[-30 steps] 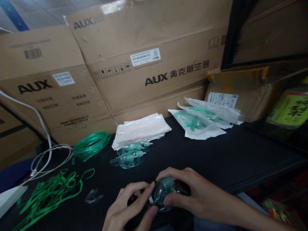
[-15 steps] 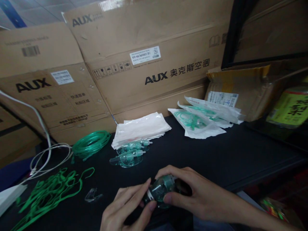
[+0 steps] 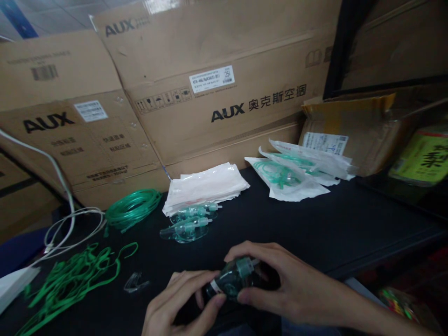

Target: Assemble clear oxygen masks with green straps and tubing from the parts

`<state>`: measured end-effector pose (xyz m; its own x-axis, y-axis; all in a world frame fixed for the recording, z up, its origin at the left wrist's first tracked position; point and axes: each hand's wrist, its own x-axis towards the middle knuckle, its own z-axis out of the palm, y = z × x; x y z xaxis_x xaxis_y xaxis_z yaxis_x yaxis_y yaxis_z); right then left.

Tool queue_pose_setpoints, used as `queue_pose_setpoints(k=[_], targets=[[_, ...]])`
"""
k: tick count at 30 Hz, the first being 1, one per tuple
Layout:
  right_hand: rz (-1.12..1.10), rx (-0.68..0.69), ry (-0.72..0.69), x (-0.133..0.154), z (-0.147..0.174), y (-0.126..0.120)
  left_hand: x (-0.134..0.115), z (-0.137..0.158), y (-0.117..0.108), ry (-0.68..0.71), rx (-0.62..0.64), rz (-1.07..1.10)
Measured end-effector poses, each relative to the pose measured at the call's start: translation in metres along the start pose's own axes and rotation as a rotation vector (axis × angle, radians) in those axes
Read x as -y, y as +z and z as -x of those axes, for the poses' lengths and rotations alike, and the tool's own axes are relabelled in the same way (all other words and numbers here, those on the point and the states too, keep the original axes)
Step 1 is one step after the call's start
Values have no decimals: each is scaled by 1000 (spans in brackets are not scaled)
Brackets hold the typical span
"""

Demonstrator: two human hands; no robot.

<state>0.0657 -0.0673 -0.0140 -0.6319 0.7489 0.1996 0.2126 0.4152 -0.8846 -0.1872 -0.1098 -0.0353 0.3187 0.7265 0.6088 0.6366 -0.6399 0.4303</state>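
Between my two hands, over the front of the black table, is a clear green oxygen mask (image 3: 233, 278) with a short connector on its upper right. My left hand (image 3: 184, 298) grips its left end, thumb below and fingers above, next to a pale strip on the mask. My right hand (image 3: 276, 280) curls round the other end, with fingertips at the top and the thumb pressed on the lower side. Beyond my hands lie more oxygen masks (image 3: 187, 228), two or so close together. The underside of the held mask is hidden.
Green elastic straps (image 3: 75, 282) lie tangled at left, near small clear metal-like strips (image 3: 135, 282). Coiled green tubing (image 3: 133, 210), a stack of white pouches (image 3: 206, 184) and filled pouches (image 3: 287, 179) sit farther back. Large cardboard boxes (image 3: 224, 135) wall off the rear; a white cable (image 3: 66, 186) hangs left.
The mask has turned slightly in my hands and its connector sits a little lower and to the right. My left fingers have shifted a little lower on the mask.
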Motion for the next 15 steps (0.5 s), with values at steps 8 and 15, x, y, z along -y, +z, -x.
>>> queue_pose_setpoints(k=[8, 15], targets=[[-50, -3, 3, -2, -4, 5, -1, 2, -2, 1, -17, 68], [-131, -69, -95, 2, -7, 17, -3, -9, -7, -142, -75, 233]])
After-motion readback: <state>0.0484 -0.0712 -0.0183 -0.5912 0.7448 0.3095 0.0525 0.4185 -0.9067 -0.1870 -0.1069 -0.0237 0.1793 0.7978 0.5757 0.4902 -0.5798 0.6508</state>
